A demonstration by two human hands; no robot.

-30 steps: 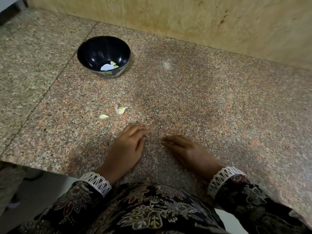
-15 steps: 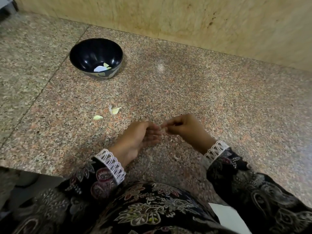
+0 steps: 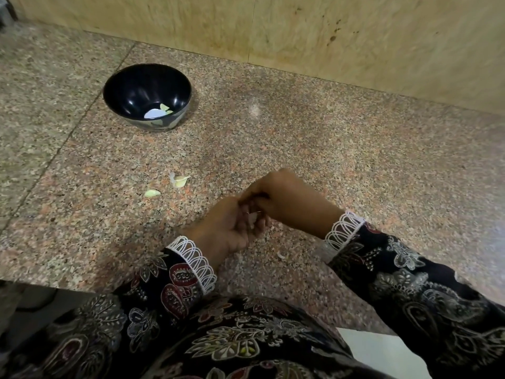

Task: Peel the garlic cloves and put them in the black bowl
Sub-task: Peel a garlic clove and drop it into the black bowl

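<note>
both hands meet near the worktop's front edge: left hand (image 3: 232,228) cupped around a pale garlic clove (image 3: 252,220), right hand (image 3: 284,198) pinching at it (skin vs clove hard to tell, blurred). black bowl (image 3: 147,95) sits well apart toward the back left, a few pale pieces inside. two more cloves (image 3: 180,181) lie loose between bowl and hands. risk: slippery clove pops out and goes over the front edge; skin scraps could land in the bowl.

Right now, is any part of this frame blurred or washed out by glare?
Head view: both hands, left hand and right hand, are motion-blurred; the black bowl stays fairly sharp, with small highlights inside; a faint glare spot sits on the counter.
</note>
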